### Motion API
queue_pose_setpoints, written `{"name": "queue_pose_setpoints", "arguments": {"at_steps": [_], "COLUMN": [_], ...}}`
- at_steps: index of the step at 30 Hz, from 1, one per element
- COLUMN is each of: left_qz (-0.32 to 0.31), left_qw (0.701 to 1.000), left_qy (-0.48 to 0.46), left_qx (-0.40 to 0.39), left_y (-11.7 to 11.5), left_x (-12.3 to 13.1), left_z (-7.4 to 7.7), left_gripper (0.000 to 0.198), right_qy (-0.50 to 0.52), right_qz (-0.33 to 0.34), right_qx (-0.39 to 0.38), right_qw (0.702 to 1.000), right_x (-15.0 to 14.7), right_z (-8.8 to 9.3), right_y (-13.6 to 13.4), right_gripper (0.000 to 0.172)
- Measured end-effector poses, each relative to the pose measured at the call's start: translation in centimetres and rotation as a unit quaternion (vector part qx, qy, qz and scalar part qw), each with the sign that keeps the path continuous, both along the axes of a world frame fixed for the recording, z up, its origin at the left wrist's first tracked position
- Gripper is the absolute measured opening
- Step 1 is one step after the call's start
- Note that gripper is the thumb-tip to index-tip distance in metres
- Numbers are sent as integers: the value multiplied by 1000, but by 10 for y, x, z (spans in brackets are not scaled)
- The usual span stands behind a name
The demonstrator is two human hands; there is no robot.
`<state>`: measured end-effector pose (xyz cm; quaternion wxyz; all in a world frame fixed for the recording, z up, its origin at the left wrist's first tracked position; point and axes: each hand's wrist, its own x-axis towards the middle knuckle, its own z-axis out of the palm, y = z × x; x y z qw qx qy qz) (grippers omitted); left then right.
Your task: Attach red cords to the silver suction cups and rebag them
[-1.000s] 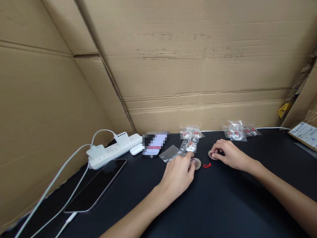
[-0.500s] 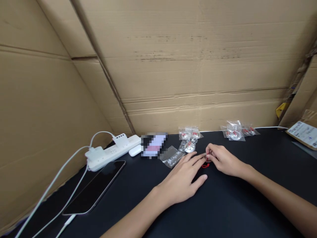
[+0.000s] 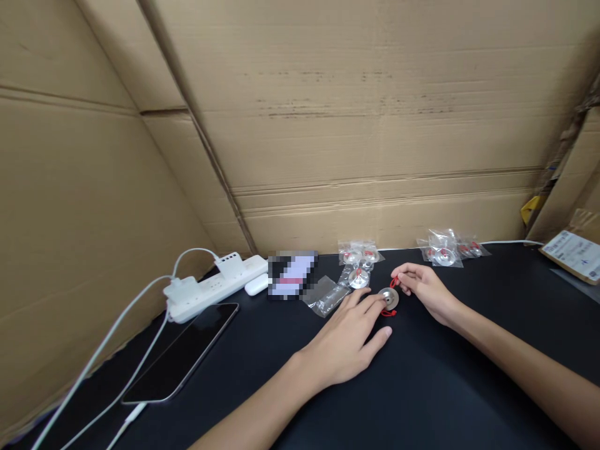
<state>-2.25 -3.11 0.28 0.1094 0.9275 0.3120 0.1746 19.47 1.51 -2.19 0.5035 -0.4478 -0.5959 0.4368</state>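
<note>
A small round silver metal disc [image 3: 389,300] with a raised centre lies on the black tabletop [image 3: 412,387]. It looks like a little cymbal. My left hand [image 3: 349,334] rests flat with fingers spread, its fingertips on the disc's left side. A red cord [image 3: 394,282] rises from the disc's far edge, pinched between the thumb and finger of my right hand [image 3: 424,289]. Another bit of red cord [image 3: 389,314] sticks out at the near edge. Just beyond my left fingers sits a similar disc [image 3: 359,278] with a red cord, on clear plastic.
Bagged discs [image 3: 360,253] stand against the cardboard wall [image 3: 328,125], with more bagged discs [image 3: 443,253] to the right. An empty clear bag [image 3: 327,295], a pixelated phone-like item [image 3: 293,275], a white power strip [image 3: 220,284] and a dark phone [image 3: 182,353] lie left. A labelled parcel [image 3: 574,253] is at right.
My right hand has moved slightly up and away from the disc, drawing the red cord out at its far edge. The disc now shows more fully; my left hand stays nearly still.
</note>
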Motion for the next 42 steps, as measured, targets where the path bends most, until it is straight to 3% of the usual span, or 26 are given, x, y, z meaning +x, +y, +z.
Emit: {"name": "queue_pose_setpoints", "arguments": {"at_steps": [5,10,15,19,32,37,42], "left_qz": [17,86,101,94,102,121,176], "left_qw": [999,993,991,991,989,991,974], "left_qy": [-16,-9,13,13,41,-42,-129], "left_qx": [37,84,91,92,100,28,-61], "left_y": [4,13,18,19,17,19,20], "left_x": [1,-3,-5,-5,-3,-4,-5], "left_z": [2,1,-3,-7,-8,-3,1], "left_gripper": [35,27,24,23,23,17,12], "right_qy": [-85,-242,-383,-412,-445,-467,-478], "right_qz": [100,188,193,211,157,148,149], "right_qx": [18,90,186,215,231,233,244], "right_qw": [991,947,884,860,851,840,831], "right_x": [6,4,-5,-8,-3,-2,-5], "right_z": [23,33,36,40,36,30,28], "right_y": [-10,-25,-38,-41,-36,-33,-34], "right_gripper": [20,3,16,18,9,6,11]}}
